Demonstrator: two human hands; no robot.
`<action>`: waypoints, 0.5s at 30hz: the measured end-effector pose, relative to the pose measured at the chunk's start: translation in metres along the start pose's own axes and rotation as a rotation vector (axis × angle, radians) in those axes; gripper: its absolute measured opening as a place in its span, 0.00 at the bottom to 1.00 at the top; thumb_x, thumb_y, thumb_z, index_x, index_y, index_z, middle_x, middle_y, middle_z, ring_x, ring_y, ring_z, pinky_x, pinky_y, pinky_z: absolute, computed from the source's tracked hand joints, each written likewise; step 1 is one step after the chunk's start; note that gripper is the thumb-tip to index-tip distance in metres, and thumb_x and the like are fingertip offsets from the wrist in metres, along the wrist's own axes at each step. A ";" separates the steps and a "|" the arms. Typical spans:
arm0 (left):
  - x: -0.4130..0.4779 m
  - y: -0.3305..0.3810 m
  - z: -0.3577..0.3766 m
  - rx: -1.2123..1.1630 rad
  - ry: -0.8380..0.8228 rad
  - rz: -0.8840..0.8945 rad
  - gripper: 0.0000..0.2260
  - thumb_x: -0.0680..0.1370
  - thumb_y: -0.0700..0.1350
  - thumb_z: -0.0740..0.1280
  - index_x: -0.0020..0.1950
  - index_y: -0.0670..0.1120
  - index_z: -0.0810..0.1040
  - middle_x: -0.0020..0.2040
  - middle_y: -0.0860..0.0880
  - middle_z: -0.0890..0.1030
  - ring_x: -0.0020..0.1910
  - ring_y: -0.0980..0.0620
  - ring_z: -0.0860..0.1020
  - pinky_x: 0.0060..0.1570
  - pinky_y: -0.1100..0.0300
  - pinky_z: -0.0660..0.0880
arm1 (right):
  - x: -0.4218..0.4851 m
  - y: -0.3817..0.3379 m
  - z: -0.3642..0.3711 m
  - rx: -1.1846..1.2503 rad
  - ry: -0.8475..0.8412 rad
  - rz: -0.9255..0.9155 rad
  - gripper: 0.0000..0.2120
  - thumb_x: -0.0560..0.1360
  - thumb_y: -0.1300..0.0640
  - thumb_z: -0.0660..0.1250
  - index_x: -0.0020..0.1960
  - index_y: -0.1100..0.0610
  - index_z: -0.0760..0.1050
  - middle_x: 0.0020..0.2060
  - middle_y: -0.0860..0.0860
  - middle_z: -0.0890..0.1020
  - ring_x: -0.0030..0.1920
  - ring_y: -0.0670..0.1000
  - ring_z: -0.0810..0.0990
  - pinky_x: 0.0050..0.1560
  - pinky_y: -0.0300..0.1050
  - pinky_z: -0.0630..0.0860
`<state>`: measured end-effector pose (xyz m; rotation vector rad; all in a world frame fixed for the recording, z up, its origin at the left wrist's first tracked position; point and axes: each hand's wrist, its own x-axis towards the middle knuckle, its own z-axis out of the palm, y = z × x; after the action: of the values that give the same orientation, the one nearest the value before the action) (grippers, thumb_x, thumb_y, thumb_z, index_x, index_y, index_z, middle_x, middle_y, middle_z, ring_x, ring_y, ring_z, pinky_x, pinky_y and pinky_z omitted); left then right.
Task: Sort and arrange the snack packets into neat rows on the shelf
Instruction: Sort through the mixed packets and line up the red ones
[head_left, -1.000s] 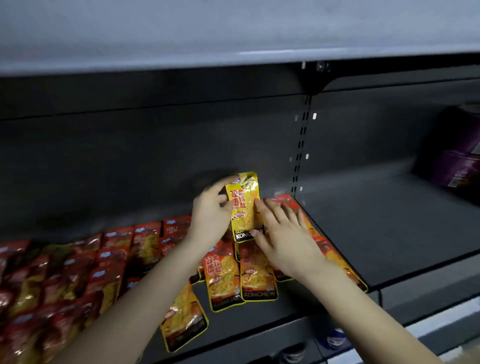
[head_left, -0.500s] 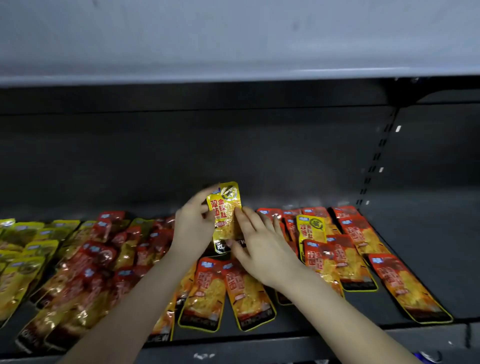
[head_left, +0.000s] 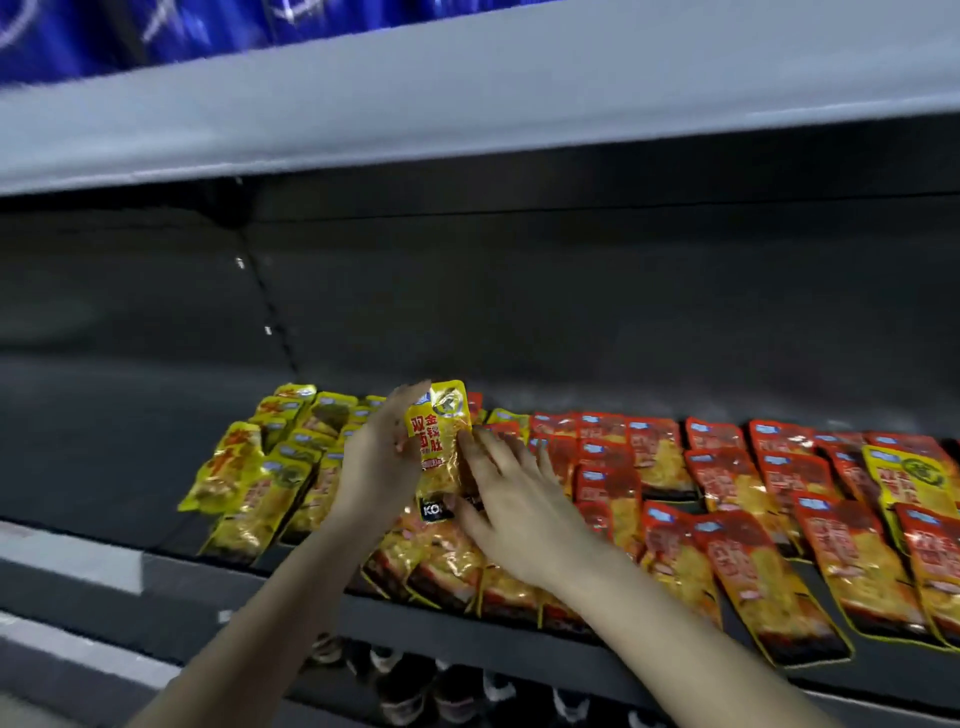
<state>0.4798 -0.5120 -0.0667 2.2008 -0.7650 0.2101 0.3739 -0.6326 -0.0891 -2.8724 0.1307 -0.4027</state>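
A yellow snack packet (head_left: 440, 441) stands upright above the dark shelf (head_left: 130, 467), pinched at its left edge by my left hand (head_left: 379, 467). My right hand (head_left: 519, 504) rests beside it with fingers spread, its fingertips touching the packet's right side. Several yellow packets (head_left: 270, 467) lie in a loose group to the left of my hands. Several red packets (head_left: 727, 493) lie in rows to the right, with one yellow packet (head_left: 914, 478) among them at the far right. More packets lie under my hands, partly hidden.
A grey upper shelf (head_left: 467, 104) overhangs the work area, with blue goods (head_left: 104, 31) on top. The shelf's back wall (head_left: 571, 312) is dark. Bottles (head_left: 415, 691) stand on the level below. The shelf's left part is bare metal.
The view has swung left, so the yellow group now shows left of my hands. My hands still hold the yellow packet upright; my right hand's fingers have spread and slid lower.
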 end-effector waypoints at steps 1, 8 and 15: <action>-0.001 -0.009 -0.010 0.001 0.001 -0.014 0.25 0.76 0.31 0.62 0.67 0.54 0.72 0.57 0.42 0.80 0.41 0.48 0.78 0.33 0.72 0.67 | 0.005 -0.011 0.005 0.001 -0.001 -0.013 0.42 0.67 0.36 0.35 0.76 0.55 0.50 0.74 0.53 0.55 0.73 0.61 0.54 0.72 0.61 0.47; -0.005 -0.058 -0.049 -0.006 -0.018 -0.084 0.26 0.77 0.32 0.62 0.71 0.55 0.68 0.64 0.38 0.76 0.50 0.41 0.77 0.31 0.77 0.66 | 0.030 -0.062 0.031 -0.002 -0.044 -0.055 0.43 0.66 0.36 0.34 0.76 0.55 0.51 0.74 0.53 0.56 0.72 0.60 0.56 0.72 0.61 0.47; -0.005 -0.089 -0.070 -0.044 -0.065 -0.080 0.28 0.76 0.29 0.59 0.72 0.53 0.68 0.62 0.36 0.75 0.37 0.49 0.74 0.32 0.74 0.66 | 0.045 -0.092 0.054 -0.010 -0.043 -0.041 0.41 0.68 0.35 0.36 0.75 0.55 0.54 0.71 0.52 0.61 0.71 0.59 0.58 0.72 0.61 0.46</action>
<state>0.5340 -0.4136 -0.0766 2.2006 -0.7088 0.0820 0.4368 -0.5365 -0.1053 -2.8960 0.0660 -0.3482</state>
